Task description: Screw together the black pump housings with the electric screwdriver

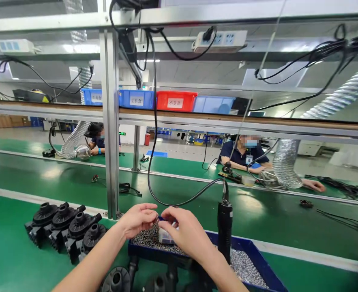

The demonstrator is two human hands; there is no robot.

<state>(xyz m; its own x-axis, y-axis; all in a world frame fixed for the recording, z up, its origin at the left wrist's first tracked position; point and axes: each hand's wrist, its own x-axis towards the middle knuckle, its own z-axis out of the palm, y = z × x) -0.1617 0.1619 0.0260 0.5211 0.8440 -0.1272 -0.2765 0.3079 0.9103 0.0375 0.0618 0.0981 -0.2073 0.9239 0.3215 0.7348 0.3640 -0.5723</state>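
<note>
My left hand [140,221] is closed in a pinch, with a small shiny screw [157,219] at its fingertips. Close beside it, my right hand [183,230] has its fingers curled together; what they hold, if anything, is hidden. Both hands are over a blue tray [253,247] of loose screws, longer ones [148,238] on the left and silvery ones [246,267] on the right. A small white box [166,237] sits among the screws, partly behind my right hand. To the right hangs a black electric screwdriver [225,227], upright on its cable.
Several black pump-like housings [80,224] stand in a row at left; more [117,280] lie nearest me. A metal post [111,121] rises ahead. Blue bins [138,99] and a red bin [176,101] line the shelf. Two people work across the green bench [179,190].
</note>
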